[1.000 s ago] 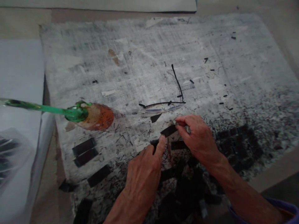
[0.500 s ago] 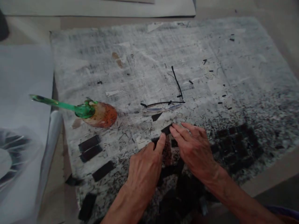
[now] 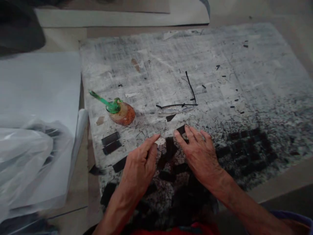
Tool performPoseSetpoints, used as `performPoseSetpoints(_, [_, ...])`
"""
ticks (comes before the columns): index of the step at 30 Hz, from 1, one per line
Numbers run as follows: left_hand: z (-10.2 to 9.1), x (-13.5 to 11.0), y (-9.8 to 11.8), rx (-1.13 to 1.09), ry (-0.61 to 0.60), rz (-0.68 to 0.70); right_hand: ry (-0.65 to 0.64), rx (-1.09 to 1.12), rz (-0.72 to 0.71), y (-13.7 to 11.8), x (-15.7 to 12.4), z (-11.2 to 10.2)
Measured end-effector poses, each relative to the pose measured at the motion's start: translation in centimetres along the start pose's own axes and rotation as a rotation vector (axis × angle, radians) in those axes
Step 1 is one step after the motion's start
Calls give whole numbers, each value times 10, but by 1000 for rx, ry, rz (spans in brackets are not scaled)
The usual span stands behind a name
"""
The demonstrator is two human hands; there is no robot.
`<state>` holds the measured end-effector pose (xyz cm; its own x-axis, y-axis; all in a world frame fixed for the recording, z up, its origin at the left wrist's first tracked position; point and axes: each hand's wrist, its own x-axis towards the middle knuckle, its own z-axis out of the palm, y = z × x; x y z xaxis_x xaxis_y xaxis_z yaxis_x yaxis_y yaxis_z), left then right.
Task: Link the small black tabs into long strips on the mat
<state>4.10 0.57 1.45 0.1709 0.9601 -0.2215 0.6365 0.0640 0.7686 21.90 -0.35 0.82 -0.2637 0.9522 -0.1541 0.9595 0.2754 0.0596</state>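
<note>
My right hand [image 3: 199,151] rests on the board with its thumb and index finger on a small black strip [image 3: 181,129]. Its other fingers lie bent on the surface. To the left, my left hand [image 3: 140,163] is raised a little, with its index finger stretched toward the right and a gap beside the thumb; I see nothing in it. Between the hands lie several dark pieces [image 3: 170,147], some overlapping. Just beyond the right hand are eyeglasses [image 3: 179,105] with one black temple spread out, and a small black scrap [image 3: 170,117] lies by them.
An orange-brown bottle [image 3: 124,115] with a green top and long green spout lies left of the glasses. Black strips [image 3: 110,138] lie at the left, and rows of dark pieces [image 3: 251,147] at the right. Plastic-covered white sheets [image 3: 36,88] flank the stained board [image 3: 158,65].
My left hand has come away from the black strip and moved left. My right hand stays on the strip. The whole view has shifted toward the left.
</note>
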Motion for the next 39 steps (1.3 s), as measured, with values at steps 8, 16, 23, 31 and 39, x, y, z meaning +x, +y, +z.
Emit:
performPoseSetpoints(8, [-7,-39,-27,60,29,-6,197,201,92,5,-6,3])
performPoseSetpoints(16, [21,-59,-31,170,-39,108,-2,155,-286,-6,-5,-8])
performPoseSetpoints(23, [24,-64,-36,231,-74,92,-17,155,-369,3,-1,2])
performPoseSetpoints(31, [25,-64,-36,288,-142,45,-28,213,-414,7,3,2])
performPoseSetpoints(39, [24,-57,-27,352,-198,-91,-71,236,-451,11,7,1])
